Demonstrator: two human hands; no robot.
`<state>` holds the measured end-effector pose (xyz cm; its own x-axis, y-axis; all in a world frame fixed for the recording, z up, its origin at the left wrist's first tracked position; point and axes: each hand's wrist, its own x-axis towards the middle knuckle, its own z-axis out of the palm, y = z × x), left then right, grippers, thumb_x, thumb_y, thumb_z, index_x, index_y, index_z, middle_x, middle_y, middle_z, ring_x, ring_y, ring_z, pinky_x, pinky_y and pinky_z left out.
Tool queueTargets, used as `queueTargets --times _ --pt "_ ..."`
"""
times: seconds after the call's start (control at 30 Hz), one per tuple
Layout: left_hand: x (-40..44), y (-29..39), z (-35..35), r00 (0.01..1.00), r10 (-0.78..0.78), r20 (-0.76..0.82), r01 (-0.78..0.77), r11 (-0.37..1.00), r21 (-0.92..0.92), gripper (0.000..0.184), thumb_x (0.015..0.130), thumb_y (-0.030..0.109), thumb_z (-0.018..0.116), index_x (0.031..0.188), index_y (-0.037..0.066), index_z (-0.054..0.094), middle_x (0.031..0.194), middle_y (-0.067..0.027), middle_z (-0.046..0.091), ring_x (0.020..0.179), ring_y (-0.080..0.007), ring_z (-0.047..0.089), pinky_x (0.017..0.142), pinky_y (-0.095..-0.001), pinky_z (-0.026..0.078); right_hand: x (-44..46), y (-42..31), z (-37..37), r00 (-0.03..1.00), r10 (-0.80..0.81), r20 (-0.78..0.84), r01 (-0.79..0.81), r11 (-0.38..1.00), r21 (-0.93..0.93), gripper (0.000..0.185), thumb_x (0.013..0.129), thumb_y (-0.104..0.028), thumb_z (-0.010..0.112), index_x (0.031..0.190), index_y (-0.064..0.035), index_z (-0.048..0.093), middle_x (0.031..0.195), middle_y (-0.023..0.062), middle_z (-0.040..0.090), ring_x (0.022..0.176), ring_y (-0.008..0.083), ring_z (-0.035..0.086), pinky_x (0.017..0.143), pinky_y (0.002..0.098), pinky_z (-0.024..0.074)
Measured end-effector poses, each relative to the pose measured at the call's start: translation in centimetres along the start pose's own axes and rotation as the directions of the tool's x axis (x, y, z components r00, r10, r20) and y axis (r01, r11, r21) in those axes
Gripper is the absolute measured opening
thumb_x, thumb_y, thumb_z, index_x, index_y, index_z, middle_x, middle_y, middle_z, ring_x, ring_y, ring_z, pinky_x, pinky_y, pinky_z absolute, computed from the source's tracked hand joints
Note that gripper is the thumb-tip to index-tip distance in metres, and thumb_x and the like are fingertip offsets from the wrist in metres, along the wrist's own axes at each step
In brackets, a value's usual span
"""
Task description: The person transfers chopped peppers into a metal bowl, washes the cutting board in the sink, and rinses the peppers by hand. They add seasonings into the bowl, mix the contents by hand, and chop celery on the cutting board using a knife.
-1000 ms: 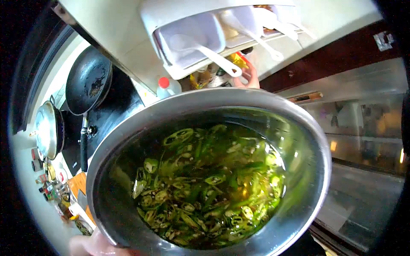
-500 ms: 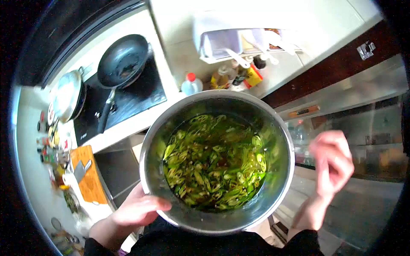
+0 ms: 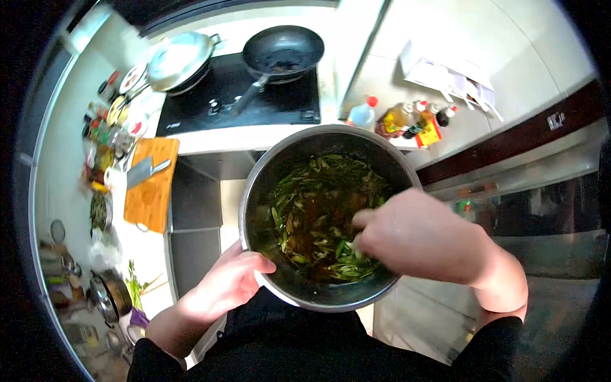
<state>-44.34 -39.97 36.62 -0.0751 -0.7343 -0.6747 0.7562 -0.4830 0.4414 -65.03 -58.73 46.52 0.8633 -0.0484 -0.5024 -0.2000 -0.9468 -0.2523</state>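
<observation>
A deep stainless steel pot [image 3: 407, 172] is held up in front of my body. Inside it, thin green vegetable slices [image 3: 347, 264] float in dark liquid. My left hand [image 3: 238, 274] grips the pot's near-left rim, thumb over the edge and fingers beneath. Over the right half of the pot, my right hand [image 3: 417, 239] reaches in past the rim, its fingers curled and close to the slices. Motion blurs those fingertips, so whatever lies between them cannot be made out.
On the black cooktop [image 3: 203, 118] stand a wok [image 3: 283, 54] and a lidded pan [image 3: 181, 60]. A cleaver [image 3: 141, 172] lies on a wooden cutting board [image 3: 149, 207] at left. Several seasoning bottles [image 3: 398, 118] stand by the wall, below a white rack [image 3: 439, 73] with spoons.
My right hand has moved left from beside the pot to over its contents. The slices have shifted in the liquid. My view has turned, and my left hand keeps the rim.
</observation>
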Motion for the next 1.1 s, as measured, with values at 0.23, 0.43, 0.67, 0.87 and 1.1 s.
queueTargets --times 0.23,0.43,0.67,0.87,1.1 --pt "-8.2 -2.9 -7.9 0.993 0.113 -0.031 -0.116 0.988 -0.1 0.058 0.08 -0.012 0.056 0.137 -0.006 0.043 0.127 -0.0191 0.06 0.117 -0.028 0.062 0.104 -0.0394 0.049 8.2 -8.4 0.8 0.972 -0.134 -0.194 0.088 0.969 -0.229 0.013 0.083 -0.012 0.061 0.078 -0.0065 0.072 0.09 0.0142 0.069 0.074 0.03 0.072 0.065 0.0406 0.0581" --pt "-16.4 -7.3 -14.1 0.957 0.238 -0.163 -0.267 0.945 -0.188 0.059 0.081 -0.01 0.054 0.138 -0.008 0.04 0.124 -0.0207 0.06 0.108 -0.028 0.065 0.095 -0.0386 0.056 13.6 -19.1 0.9 0.946 -0.319 -0.059 0.3 0.929 -0.215 0.025 0.087 -0.007 0.058 0.104 -0.012 0.074 0.106 0.0123 0.065 0.081 0.0307 0.072 0.071 0.0427 0.0581" --pt "-25.1 -14.5 -17.2 0.867 0.336 -0.368 -0.444 0.856 -0.266 0.062 0.081 -0.01 0.055 0.141 -0.003 0.041 0.123 -0.0186 0.061 0.107 -0.0277 0.066 0.094 -0.0392 0.056 16.2 -28.1 2.9 0.616 -0.784 0.077 0.788 0.614 -0.054 0.026 0.083 -0.002 0.062 0.108 -0.0052 0.07 0.107 0.0127 0.064 0.077 0.03 0.071 0.078 0.0393 0.0607" --pt "-30.4 -23.3 -17.1 0.739 0.401 -0.542 -0.644 0.657 -0.392 0.06 0.08 -0.007 0.058 0.139 -0.005 0.045 0.125 -0.0179 0.062 0.11 -0.0273 0.065 0.098 -0.0403 0.054 15.7 -33.5 2.7 0.625 -0.638 0.45 0.779 0.545 -0.31 0.018 0.085 -0.011 0.061 0.097 -0.0105 0.073 0.106 0.0136 0.065 0.075 0.0266 0.072 0.068 0.0393 0.0587" --pt "-33.9 -32.0 -13.7 0.609 0.415 -0.676 -0.778 0.481 -0.405 0.053 0.082 -0.001 0.058 0.133 -0.01 0.049 0.126 -0.0213 0.062 0.112 -0.0298 0.064 0.101 -0.0441 0.052 16.5 -38.8 7.5 0.299 -0.95 0.086 0.89 0.245 -0.385 0.014 0.085 -0.012 0.06 0.091 -0.0034 0.068 0.088 0.0182 0.065 0.063 0.0261 0.068 0.057 0.0402 0.0543"
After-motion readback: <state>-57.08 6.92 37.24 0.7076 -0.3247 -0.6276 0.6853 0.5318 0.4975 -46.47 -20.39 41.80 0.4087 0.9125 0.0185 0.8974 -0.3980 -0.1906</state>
